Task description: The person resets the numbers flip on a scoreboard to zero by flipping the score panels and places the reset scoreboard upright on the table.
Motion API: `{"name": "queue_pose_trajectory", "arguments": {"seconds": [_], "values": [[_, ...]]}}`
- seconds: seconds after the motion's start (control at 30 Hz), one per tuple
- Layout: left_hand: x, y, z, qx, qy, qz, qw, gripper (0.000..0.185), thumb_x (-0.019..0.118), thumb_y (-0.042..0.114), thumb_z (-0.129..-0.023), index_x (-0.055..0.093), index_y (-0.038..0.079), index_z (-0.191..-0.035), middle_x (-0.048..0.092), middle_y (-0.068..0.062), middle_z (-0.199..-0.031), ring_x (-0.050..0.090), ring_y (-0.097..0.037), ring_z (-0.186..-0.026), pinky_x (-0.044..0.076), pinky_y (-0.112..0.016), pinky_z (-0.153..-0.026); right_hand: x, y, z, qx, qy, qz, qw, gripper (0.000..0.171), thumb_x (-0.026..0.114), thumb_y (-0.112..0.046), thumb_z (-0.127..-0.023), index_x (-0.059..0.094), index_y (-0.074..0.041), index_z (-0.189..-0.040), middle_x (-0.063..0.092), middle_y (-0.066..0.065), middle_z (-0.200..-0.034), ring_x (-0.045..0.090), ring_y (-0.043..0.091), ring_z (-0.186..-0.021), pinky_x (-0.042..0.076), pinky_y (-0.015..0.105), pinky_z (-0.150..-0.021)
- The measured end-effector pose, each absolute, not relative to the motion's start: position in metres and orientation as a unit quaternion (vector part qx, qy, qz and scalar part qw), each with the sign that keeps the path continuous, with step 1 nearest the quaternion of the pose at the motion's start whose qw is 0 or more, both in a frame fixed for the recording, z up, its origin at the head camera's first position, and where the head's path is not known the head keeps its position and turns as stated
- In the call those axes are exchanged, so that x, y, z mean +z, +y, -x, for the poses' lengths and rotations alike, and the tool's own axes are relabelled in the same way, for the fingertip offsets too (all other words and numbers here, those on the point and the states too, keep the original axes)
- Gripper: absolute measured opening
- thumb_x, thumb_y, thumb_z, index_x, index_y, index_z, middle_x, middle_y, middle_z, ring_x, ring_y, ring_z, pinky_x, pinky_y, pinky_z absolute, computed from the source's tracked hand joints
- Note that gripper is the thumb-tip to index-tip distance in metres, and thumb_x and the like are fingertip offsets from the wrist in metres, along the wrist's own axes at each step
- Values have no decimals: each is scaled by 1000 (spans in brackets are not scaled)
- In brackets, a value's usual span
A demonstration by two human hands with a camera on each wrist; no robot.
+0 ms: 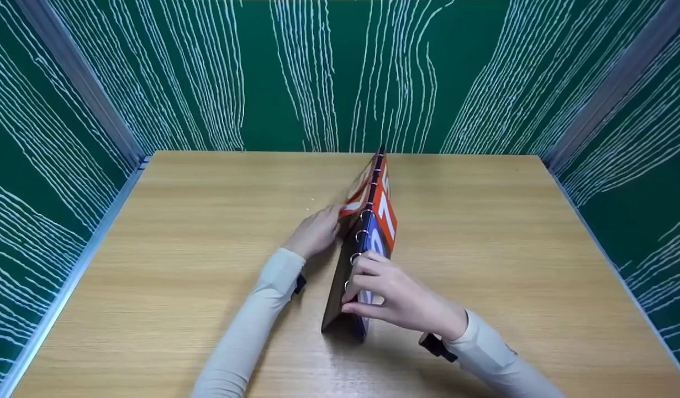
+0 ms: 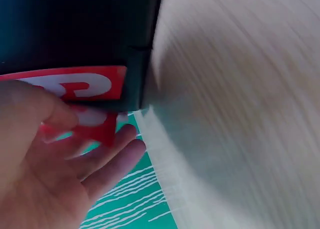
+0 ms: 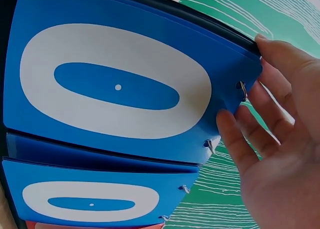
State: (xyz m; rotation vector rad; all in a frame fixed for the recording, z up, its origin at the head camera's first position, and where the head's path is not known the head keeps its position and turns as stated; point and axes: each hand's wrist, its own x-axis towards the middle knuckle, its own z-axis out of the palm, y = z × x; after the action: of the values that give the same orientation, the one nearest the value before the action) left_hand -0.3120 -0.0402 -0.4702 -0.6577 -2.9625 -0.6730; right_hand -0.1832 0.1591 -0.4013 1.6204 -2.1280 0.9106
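A flip scoreboard stands tent-like on the table, its ring-bound ridge running away from the person. My left hand is at its left side and pinches a red number card, thumb in front and fingers behind. Over the near end of the ridge, my right hand grips the top edge, with the thumb on one side and fingers by the metal rings. Blue cards showing white zeros hang on the right face. Farther along that face are red cards with white digits.
The wooden table extends around the scoreboard on both sides. Green walls with white wavy lines enclose its back and sides, joined by grey corner posts.
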Motion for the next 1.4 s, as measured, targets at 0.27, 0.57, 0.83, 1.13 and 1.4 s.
{"name": "queue_pose_trajectory", "arguments": {"seconds": [0.27,0.57,0.83,1.13,1.4], "values": [[-475,-43,306,-189,-961,187,73,23,54,2,-99,63,-4,-119,73,-23,-108,72,-41,-100,58,-54,-84,-401,158,183,319,-734,-574,171,15,82,-19,-84,68,-16,-90,58,-5,-92,52,13,-95,41,22,-86],[-470,-43,305,-166,-967,182,71,17,59,-3,-93,75,2,-94,76,-20,-91,73,-39,-84,59,-51,-73,-400,158,185,310,-734,-579,176,16,82,-21,-85,67,-16,-88,55,-4,-90,50,14,-93,41,24,-84],[-468,-44,306,-167,-966,184,69,17,62,4,-96,76,4,-86,77,-17,-89,73,-37,-83,59,-49,-74,-398,158,184,310,-739,-573,171,16,82,-20,-85,67,-16,-88,55,-4,-90,50,14,-93,41,24,-83],[-467,-46,306,-182,-963,187,64,14,72,20,-94,81,10,-95,79,-11,-91,75,-32,-85,61,-45,-77,-400,159,184,315,-738,-573,164,15,82,-19,-85,68,-17,-90,57,-5,-92,50,13,-95,41,24,-84],[-468,-48,305,-197,-957,197,83,15,77,21,-90,80,7,-88,78,-11,-85,74,-33,-79,58,-47,-72,-401,159,185,317,-736,-575,162,13,79,-22,-88,68,-17,-91,58,-5,-92,51,13,-95,43,24,-85]]}}
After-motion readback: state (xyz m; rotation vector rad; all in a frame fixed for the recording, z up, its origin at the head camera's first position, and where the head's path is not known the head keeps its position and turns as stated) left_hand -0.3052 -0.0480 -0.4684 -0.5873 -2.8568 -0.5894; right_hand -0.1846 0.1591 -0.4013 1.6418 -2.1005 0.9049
